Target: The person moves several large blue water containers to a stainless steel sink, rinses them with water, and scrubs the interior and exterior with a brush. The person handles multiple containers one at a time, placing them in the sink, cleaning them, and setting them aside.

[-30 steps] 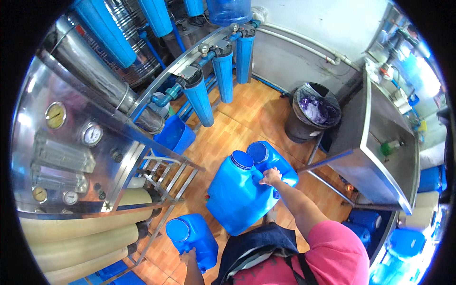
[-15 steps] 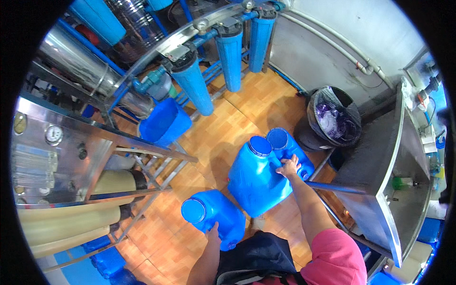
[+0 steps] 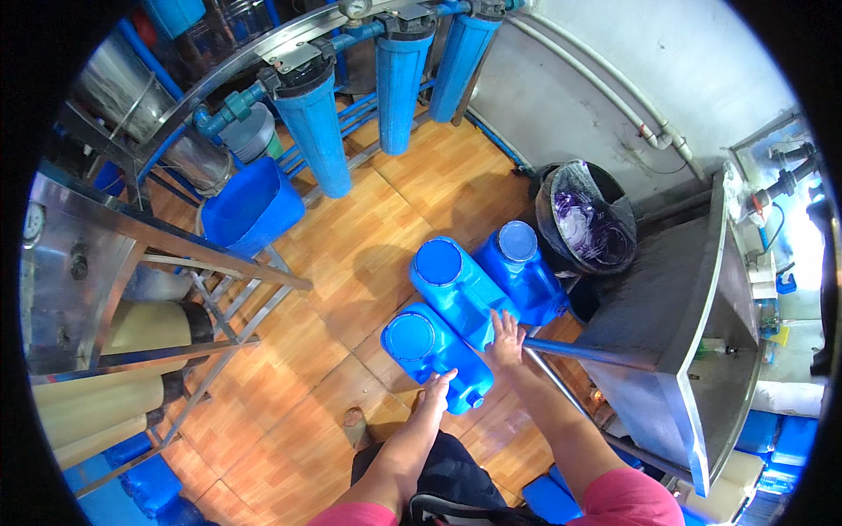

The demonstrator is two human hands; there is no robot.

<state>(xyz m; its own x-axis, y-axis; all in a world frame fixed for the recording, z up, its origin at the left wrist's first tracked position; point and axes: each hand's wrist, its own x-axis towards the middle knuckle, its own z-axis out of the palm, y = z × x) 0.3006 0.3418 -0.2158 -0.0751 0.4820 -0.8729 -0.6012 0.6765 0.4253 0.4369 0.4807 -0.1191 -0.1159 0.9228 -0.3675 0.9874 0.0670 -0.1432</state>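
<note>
Near blue jug [image 3: 449,352] under left fingers [image 3: 432,384], grip unclear; middle jug [image 3: 465,296] under right fingers [image 3: 507,325], spread apart.

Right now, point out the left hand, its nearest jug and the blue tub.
Left hand [image 3: 433,389]: head view, back of hand.
Nearest jug [image 3: 444,355]: head view, its body.
Blue tub [image 3: 268,226]: head view, front wall.

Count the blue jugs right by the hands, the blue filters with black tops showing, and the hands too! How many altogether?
Jugs: 3
Filters: 3
Hands: 2
Total: 8
</note>
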